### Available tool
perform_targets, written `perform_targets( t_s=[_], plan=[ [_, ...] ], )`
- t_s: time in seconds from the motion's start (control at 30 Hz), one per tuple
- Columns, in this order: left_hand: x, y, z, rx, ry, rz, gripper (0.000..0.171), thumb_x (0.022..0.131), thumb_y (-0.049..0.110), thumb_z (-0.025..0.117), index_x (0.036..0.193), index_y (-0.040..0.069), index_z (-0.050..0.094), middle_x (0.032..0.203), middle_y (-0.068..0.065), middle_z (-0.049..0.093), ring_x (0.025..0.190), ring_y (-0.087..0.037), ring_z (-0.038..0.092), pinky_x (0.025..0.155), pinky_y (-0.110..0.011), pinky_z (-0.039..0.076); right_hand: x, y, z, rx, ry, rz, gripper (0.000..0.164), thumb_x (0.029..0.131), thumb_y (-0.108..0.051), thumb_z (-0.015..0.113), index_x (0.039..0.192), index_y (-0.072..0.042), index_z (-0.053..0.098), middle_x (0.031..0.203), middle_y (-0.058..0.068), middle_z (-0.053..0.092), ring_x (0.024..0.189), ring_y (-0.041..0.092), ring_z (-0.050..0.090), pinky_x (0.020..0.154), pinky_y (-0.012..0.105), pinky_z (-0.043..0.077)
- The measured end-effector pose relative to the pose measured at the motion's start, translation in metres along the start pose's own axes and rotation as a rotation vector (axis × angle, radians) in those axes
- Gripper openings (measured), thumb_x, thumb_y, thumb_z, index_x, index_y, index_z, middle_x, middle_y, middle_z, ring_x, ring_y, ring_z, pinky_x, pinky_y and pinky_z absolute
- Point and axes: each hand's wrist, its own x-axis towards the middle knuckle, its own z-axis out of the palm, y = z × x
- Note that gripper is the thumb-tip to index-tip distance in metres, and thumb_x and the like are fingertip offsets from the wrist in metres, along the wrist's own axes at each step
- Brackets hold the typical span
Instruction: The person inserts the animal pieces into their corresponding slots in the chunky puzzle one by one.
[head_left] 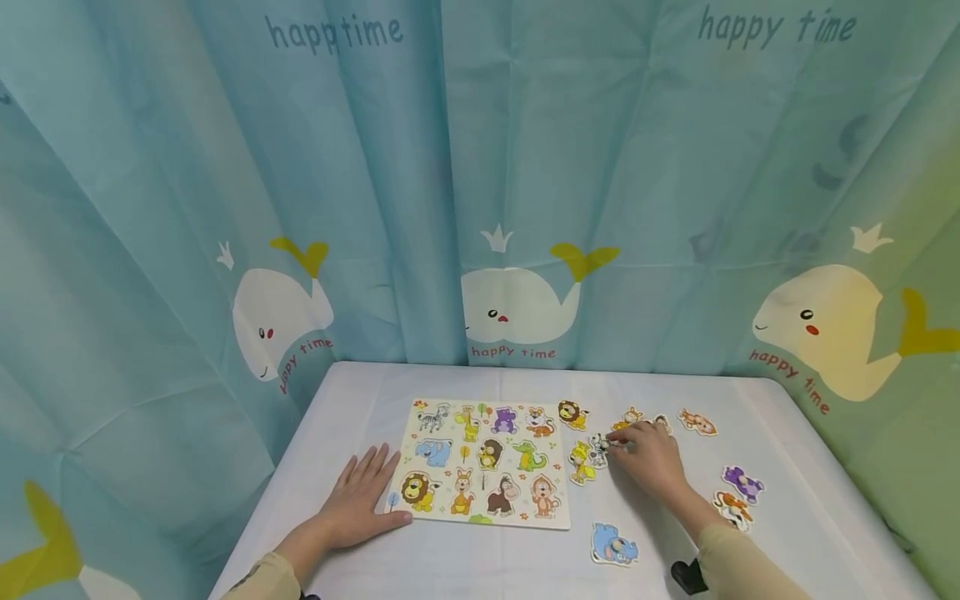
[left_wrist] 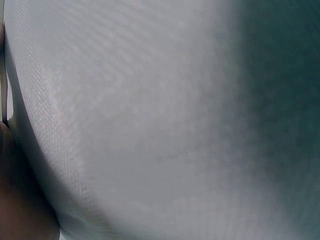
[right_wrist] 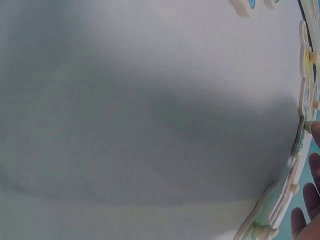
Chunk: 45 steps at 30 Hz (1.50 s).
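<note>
A flat puzzle board printed with rows of cartoon animals lies on the white table. My left hand rests flat with straight fingers, the fingertips and thumb at the board's left edge. To the right of the board, my right hand pinches a zebra puzzle piece by thumb and fingertips. A yellow giraffe piece lies against the zebra. In the right wrist view, fingertips meet a small knob on a piece. The left wrist view shows mostly blurred cloth and part of the hand.
Loose pieces lie about the right hand: a lion, an orange animal, a purple hippo, a tiger and a blue elephant. Two more are partly hidden behind that hand. A blue curtain hangs behind the table.
</note>
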Motion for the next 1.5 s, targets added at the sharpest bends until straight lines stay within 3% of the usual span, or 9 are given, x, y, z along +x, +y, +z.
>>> perform_targets(
  t_s=[0.43, 0.63, 0.83, 1.2, 1.5],
  plan=[
    [-0.001, 0.002, -0.002, 0.016, -0.015, -0.010, 0.108, 0.085, 0.076, 0.061, 0.163, 0.010, 0.026, 0.170, -0.016, 0.014, 0.156, -0.038, 0.005, 0.123, -0.060, -0.002, 0.007, -0.002, 0.008, -0.010, -0.026, -0.002, 0.011, 0.086, -0.020, 0.081, 0.096, -0.016, 0.082, 0.105, 0.006, 0.071, 0.102, 0.033, 0.054, 0.082, 0.056, 0.041],
    [-0.002, 0.002, -0.002, 0.020, -0.009, -0.007, 0.108, 0.085, 0.076, 0.062, 0.163, 0.010, 0.026, 0.170, -0.016, 0.015, 0.156, -0.038, 0.006, 0.123, -0.060, -0.001, 0.008, -0.002, 0.007, -0.026, -0.046, -0.007, 0.011, 0.087, -0.020, 0.081, 0.097, -0.016, 0.082, 0.098, 0.002, 0.069, 0.101, 0.032, 0.054, 0.083, 0.054, 0.042],
    [-0.001, 0.002, -0.002, 0.024, -0.008, -0.008, 0.109, 0.085, 0.077, 0.061, 0.163, 0.010, 0.026, 0.170, -0.015, 0.015, 0.156, -0.037, 0.006, 0.124, -0.059, -0.001, 0.008, -0.002, 0.002, -0.037, -0.048, -0.025, 0.009, 0.087, -0.018, 0.082, 0.096, -0.018, 0.082, 0.102, 0.005, 0.070, 0.107, 0.035, 0.055, 0.088, 0.059, 0.042],
    [-0.001, 0.000, -0.001, 0.027, 0.004, -0.010, 0.108, 0.085, 0.076, 0.061, 0.163, 0.009, 0.027, 0.170, -0.016, 0.015, 0.156, -0.038, 0.007, 0.123, -0.060, -0.001, 0.005, 0.006, -0.007, -0.029, -0.036, -0.027, 0.010, 0.085, -0.021, 0.083, 0.093, -0.017, 0.081, 0.098, 0.001, 0.067, 0.097, 0.030, 0.053, 0.078, 0.052, 0.041],
    [0.001, 0.000, -0.001, 0.045, -0.019, -0.019, 0.109, 0.085, 0.078, 0.058, 0.164, 0.012, 0.023, 0.171, -0.014, 0.013, 0.157, -0.036, 0.003, 0.124, -0.059, -0.002, 0.001, 0.007, -0.013, -0.011, -0.053, 0.011, 0.010, 0.083, -0.024, 0.085, 0.088, -0.018, 0.079, 0.097, 0.002, 0.065, 0.099, 0.032, 0.052, 0.081, 0.053, 0.041]
  ],
)
